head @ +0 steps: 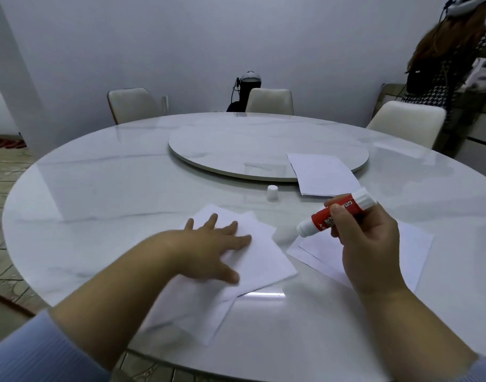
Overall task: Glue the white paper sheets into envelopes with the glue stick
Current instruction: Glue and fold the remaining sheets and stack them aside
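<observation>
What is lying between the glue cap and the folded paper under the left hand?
Nothing: the head view shows bare table between glue cap and folded paper.

head view | worn high — looks forward-down | table (98,188) close

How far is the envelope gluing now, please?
Done: the cap is off the glue stick and stands on the table. In hand: the left hand presses flat on a folded paper, while the right hand grips the glue stick, tip down. Left: the sheets under the right hand and the far stack look unglued.
</observation>
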Demonstrator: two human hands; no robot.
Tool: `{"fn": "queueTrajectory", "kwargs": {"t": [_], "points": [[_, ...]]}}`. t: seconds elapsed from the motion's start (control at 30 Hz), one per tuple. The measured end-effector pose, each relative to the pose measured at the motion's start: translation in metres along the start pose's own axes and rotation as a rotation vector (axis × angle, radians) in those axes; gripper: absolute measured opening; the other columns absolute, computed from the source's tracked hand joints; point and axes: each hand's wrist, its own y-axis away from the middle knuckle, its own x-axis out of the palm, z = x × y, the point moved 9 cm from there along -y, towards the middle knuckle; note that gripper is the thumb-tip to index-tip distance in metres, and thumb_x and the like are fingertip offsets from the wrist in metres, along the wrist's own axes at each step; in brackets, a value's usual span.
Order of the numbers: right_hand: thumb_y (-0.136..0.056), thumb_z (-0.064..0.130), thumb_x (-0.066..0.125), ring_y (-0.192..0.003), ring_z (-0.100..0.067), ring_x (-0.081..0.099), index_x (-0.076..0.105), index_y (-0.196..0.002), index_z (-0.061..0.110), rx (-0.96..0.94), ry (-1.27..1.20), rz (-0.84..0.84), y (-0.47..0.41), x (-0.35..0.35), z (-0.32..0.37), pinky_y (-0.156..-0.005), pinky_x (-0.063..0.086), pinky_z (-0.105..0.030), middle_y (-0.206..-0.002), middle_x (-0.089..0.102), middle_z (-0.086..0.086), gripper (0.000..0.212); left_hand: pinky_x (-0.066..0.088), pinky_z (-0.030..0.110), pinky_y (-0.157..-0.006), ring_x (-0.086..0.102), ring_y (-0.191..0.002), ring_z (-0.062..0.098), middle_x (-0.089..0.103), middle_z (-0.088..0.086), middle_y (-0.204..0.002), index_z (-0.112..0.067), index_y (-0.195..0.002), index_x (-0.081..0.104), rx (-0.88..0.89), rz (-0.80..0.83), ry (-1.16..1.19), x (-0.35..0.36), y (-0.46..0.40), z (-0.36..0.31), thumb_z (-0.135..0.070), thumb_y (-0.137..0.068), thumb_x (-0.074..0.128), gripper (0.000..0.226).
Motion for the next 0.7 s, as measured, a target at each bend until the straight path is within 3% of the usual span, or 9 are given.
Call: {"fn": "queueTrajectory", "kwargs": {"t": [0.03,0.1,0.17,0.23,0.33,0.4,0.57,0.7], "points": [[-0.079,0.028,0.060,-0.060,0.000,0.056,0.063,-0.077,0.022,-0.017,-0.004,0.012,0.000,0.002,0.002,-0.062,0.046,-0.016,-0.064,0.070,0.013,0.007,-0.008,0.044,-0.115,-0.017,-0.143,0.012,-0.009,-0.020,-0.156,-0.050,-0.142,0.011,0.032,0.033,0.013,-0.002,0.002,0.002,-0.044,-0.085,0.056,0.073],[-0.084,0.022,0.058,-0.068,0.002,0.060,0.066,-0.079,0.031,-0.025,0.004,0.049,-0.001,0.009,0.004,-0.068,0.047,-0.013,-0.069,0.073,0.020,0.013,-0.005,0.037,-0.116,-0.012,-0.142,0.005,-0.005,-0.022,-0.155,-0.050,-0.141,0.019,0.085,-0.044,0.116,-0.008,0.002,-0.006,-0.040,-0.087,0.055,0.066],[-0.084,0.023,0.060,-0.075,-0.002,0.064,0.071,-0.078,0.030,0.020,0.073,0.102,-0.004,0.019,0.001,-0.069,0.048,-0.021,-0.076,0.076,0.018,0.014,-0.006,0.030,-0.115,-0.009,-0.143,0.003,-0.002,-0.016,-0.157,-0.037,-0.145,0.018,0.068,-0.260,0.208,-0.016,-0.002,-0.015,-0.043,-0.094,0.041,0.057],[-0.082,0.026,0.063,-0.076,-0.006,0.065,0.072,-0.076,0.026,0.062,0.229,0.191,-0.011,0.033,-0.005,-0.067,0.051,-0.031,-0.079,0.076,0.018,0.010,-0.007,0.030,-0.115,-0.008,-0.144,0.005,-0.004,-0.012,-0.158,-0.030,-0.148,0.010,0.009,-0.354,0.165,-0.011,-0.005,-0.020,-0.045,-0.096,0.030,0.058],[-0.079,0.028,0.061,-0.065,-0.003,0.061,0.071,-0.073,0.025,0.092,0.412,0.329,-0.020,0.054,-0.016,-0.061,0.047,-0.025,-0.074,0.073,0.017,0.012,-0.006,0.029,-0.116,-0.008,-0.144,0.005,-0.006,-0.012,-0.158,-0.029,-0.149,0.002,0.006,-0.323,0.076,0.003,-0.009,-0.021,-0.047,-0.096,0.025,0.060],[-0.078,0.030,0.060,-0.059,-0.006,0.056,0.071,-0.072,0.023,0.111,0.489,0.386,-0.021,0.064,-0.026,-0.056,0.043,-0.026,-0.076,0.074,0.006,0.013,-0.006,0.027,-0.115,-0.008,-0.143,0.004,-0.008,-0.013,-0.158,-0.030,-0.149,0.000,0.007,-0.324,0.060,0.005,-0.009,-0.017,-0.048,-0.096,0.023,0.060],[-0.080,0.024,0.063,-0.083,-0.019,0.067,0.072,-0.076,0.020,0.150,0.445,0.403,-0.019,0.067,-0.039,-0.079,0.053,-0.038,-0.083,0.075,0.002,0.010,-0.006,0.028,-0.116,-0.009,-0.143,0.004,-0.009,-0.013,-0.157,-0.030,-0.148,-0.001,-0.001,-0.322,0.048,0.006,-0.009,-0.019,-0.045,-0.097,0.021,0.058],[-0.074,0.027,0.062,-0.077,-0.026,0.066,0.070,-0.071,0.020,0.098,0.430,0.473,-0.011,0.066,-0.028,-0.074,0.052,-0.043,-0.079,0.074,-0.002,0.012,-0.006,0.028,-0.116,-0.008,-0.143,0.004,-0.009,-0.013,-0.157,-0.030,-0.149,-0.001,-0.003,-0.316,0.049,0.006,-0.009,-0.018,-0.045,-0.097,0.022,0.059]]}}
